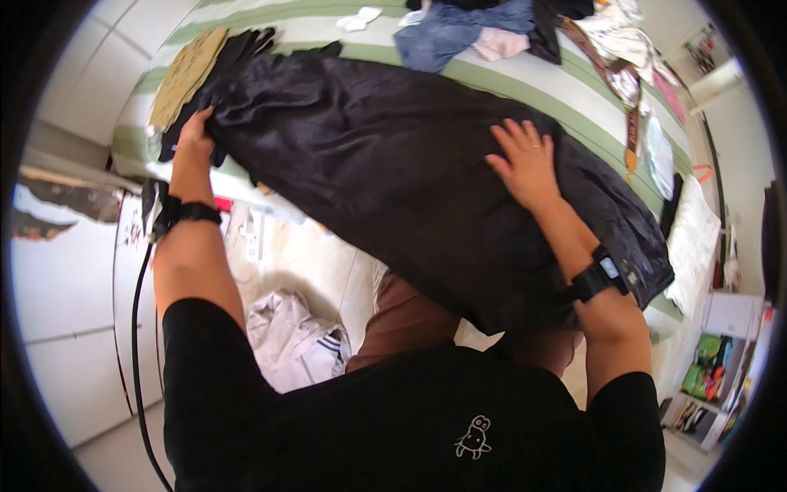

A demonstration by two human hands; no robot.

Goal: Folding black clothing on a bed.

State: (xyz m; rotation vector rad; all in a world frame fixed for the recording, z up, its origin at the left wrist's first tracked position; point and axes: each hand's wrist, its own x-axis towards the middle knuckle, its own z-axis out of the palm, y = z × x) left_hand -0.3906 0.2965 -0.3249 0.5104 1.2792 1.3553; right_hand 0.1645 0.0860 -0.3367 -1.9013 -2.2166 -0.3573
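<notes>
A long black garment [381,154] lies spread across the near side of a bed with a green and white striped sheet [559,86], and its near edge hangs over my lap. At its left end, my left hand [198,132] grips the hem between thumb and fingers. My right hand [525,157] rests flat on the cloth toward the right, fingers apart. Beside my left hand lie a folded tan garment [187,77] and folded black clothes [237,52], partly covered by the black garment.
Blue denim [430,37], a pink cloth [501,44] and white clothes [615,37] lie at the bed's far side. A brown strap [632,129] and a white pillow [695,240] are at the right. A pale jacket [295,338] is on the floor. White cabinets [67,369] stand left.
</notes>
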